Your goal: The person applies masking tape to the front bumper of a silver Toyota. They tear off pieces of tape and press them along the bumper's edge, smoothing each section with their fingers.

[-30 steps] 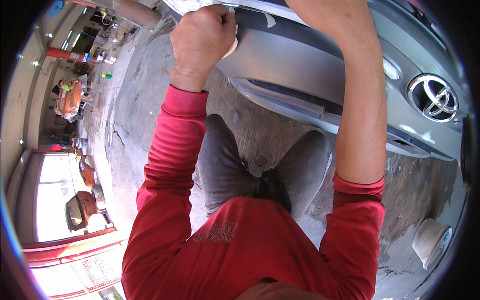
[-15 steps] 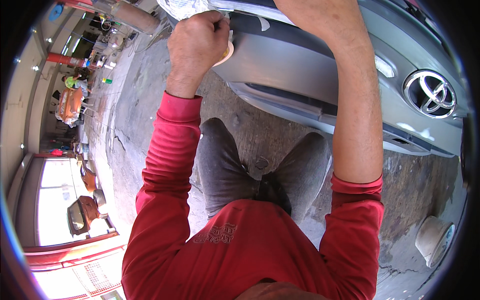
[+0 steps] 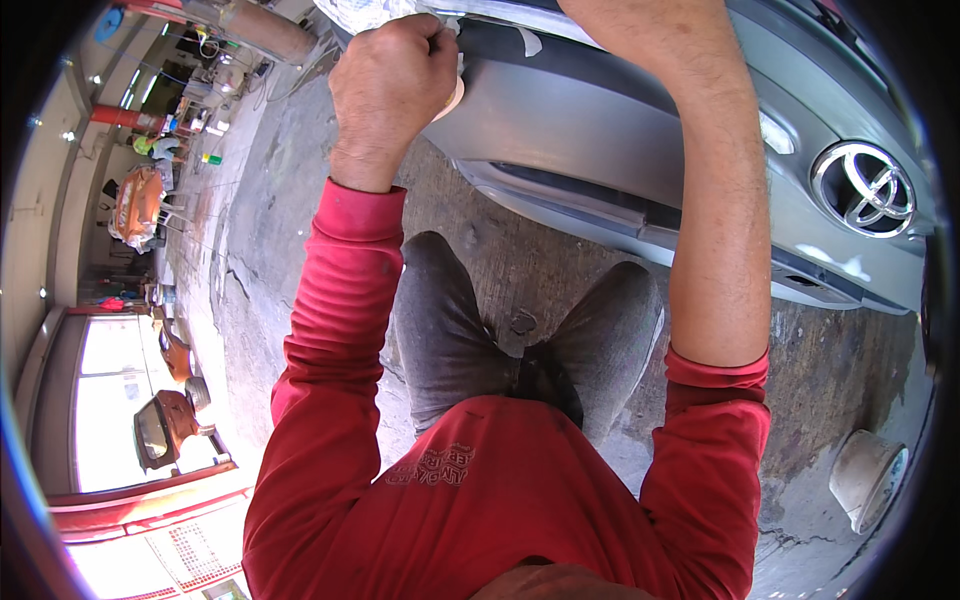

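My left hand (image 3: pixel 395 85) is closed in a fist at the left corner of a grey car's bumper (image 3: pixel 580 125). The pale curved edge of a masking tape roll (image 3: pixel 452 104) sticks out beneath it; the hand hides the rest. White crumpled covering (image 3: pixel 365 14) lies just beyond this hand. My right hand (image 3: pixel 640 25) reaches over the bumper at the top edge, where its fingers run out of the picture. Between the hands, a pale strip (image 3: pixel 529 42) clings to a dark band of the car, below a lighter trim edge.
A round chrome emblem (image 3: pixel 863 189) sits on the car at the right, near whitish patches (image 3: pixel 835 262). A dirty white bucket (image 3: pixel 868 481) stands on the concrete floor (image 3: pixel 520 260). Far left are an orange car part (image 3: pixel 137 205), a person (image 3: pixel 158 147) and a red pillar (image 3: pixel 128 118).
My left hand has shifted slightly left and up, and the tape roll beneath it has turned so less of its inside shows. My right forearm has moved slightly right.
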`<state>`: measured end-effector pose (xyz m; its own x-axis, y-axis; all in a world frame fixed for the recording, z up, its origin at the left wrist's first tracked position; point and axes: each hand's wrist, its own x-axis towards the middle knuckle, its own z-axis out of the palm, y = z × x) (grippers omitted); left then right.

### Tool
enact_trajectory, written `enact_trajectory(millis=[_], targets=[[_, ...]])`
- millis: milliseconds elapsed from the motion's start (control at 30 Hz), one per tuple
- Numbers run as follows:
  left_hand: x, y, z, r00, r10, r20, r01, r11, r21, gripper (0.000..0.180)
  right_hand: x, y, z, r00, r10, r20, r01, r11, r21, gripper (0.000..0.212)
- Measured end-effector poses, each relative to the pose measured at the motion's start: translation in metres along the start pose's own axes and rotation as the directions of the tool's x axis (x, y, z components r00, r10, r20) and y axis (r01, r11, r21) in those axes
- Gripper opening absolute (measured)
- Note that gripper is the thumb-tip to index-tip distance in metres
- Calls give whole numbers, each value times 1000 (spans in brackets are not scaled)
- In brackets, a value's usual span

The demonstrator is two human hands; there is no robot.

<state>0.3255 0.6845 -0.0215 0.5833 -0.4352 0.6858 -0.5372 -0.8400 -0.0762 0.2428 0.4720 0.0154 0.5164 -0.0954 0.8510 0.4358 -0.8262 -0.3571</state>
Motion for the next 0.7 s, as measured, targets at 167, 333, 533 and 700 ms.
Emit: enact_trajectory(millis=[167, 333, 533, 700], targets=[[2, -4, 4, 1000, 14, 3, -14, 999, 31, 21, 6, 20, 13, 1000, 2, 12, -2, 1000, -5, 28], [-1, -2, 2, 1000, 0, 26, 1, 1000, -26, 18, 3, 16, 12, 1000, -23, -14, 23, 999, -22, 26], [-2, -5, 3, 1000, 19, 10, -18, 1000, -24, 19, -1, 3, 1, 1000, -23, -18, 22, 1000, -5, 26], [-2, 3, -7, 999, 7, 37, -5, 999, -47, 19, -2, 6, 7, 999, -29, -23, 29, 1000, 1, 28]])
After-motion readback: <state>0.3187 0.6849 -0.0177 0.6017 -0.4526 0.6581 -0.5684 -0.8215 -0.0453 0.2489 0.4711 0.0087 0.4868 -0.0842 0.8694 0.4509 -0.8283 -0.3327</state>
